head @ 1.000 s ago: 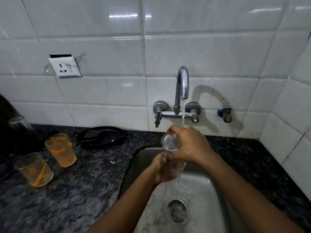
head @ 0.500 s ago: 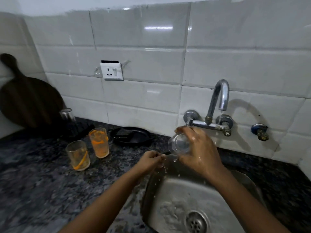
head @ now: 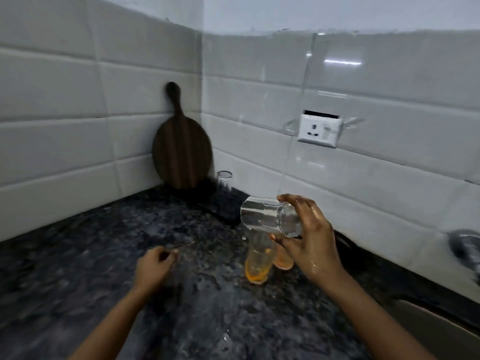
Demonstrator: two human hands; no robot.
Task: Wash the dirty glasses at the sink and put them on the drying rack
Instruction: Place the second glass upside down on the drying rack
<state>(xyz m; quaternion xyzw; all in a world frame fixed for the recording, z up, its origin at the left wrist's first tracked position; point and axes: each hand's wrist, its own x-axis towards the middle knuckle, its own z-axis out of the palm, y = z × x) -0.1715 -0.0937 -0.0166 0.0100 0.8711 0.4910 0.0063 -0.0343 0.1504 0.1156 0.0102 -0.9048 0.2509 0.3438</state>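
Right hand (head: pixel 309 237) carried clean glass (head: pixel 270 216) leftward over counter (head: pixel 104 255)

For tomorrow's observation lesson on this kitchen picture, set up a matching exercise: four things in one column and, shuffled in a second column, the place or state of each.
Column one:
1. clear glass
2. orange-stained glass
3. wooden board
4. left hand

Column two:
A. leans upright in the tiled corner
B. lies on its side, gripped by the wet right hand
C. holds nothing, fingers loosely curled above the counter
D. stands upright on the dark counter, dirty

Pairs: 1-B, 2-D, 3-A, 4-C
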